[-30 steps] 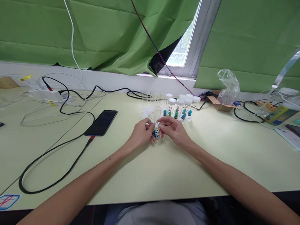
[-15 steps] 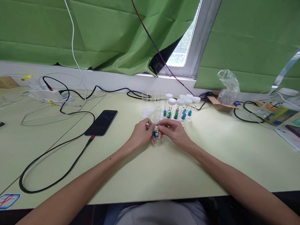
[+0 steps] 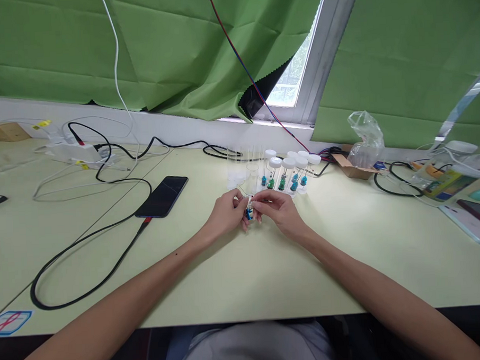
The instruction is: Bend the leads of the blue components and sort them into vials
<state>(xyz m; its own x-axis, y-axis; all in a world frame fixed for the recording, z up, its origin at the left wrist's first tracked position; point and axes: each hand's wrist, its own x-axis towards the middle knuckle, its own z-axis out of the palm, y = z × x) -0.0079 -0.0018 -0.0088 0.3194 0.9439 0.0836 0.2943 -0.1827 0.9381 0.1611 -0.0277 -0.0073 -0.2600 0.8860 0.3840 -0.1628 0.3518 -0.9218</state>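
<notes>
- From the head camera, I see my left hand [image 3: 228, 211] and my right hand [image 3: 279, 207] close together over the pale table [image 3: 268, 274].
- A small blue and white piece [image 3: 249, 214] is between the two hands, with its white part on top and its blue part lower down.
- My left thumb and finger are closed and pinch the piece.
- My right thumb and finger come together at the white part. It is too tiny for me to tell if they pinch it or just touch it.
- Just past my fingers are some clear tubes [image 3: 252, 171].
- Right beside them is a bunch of tubes with white lids [image 3: 281, 173]. They stand upright, and I can see blue and green bits inside.
- Well to the left of my left hand lies a black phone [image 3: 161, 196]. A black cable with a red end [image 3: 145, 224] runs to it.
- Farther back on the left is a white power strip [image 3: 74, 151].
- Back on the right, a see-through plastic bag [image 3: 365, 140] sits in a cardboard box [image 3: 354, 169].
- Behind it all hang green curtains [image 3: 159, 56], and a bit of window [image 3: 289, 85] shows between them.
</notes>
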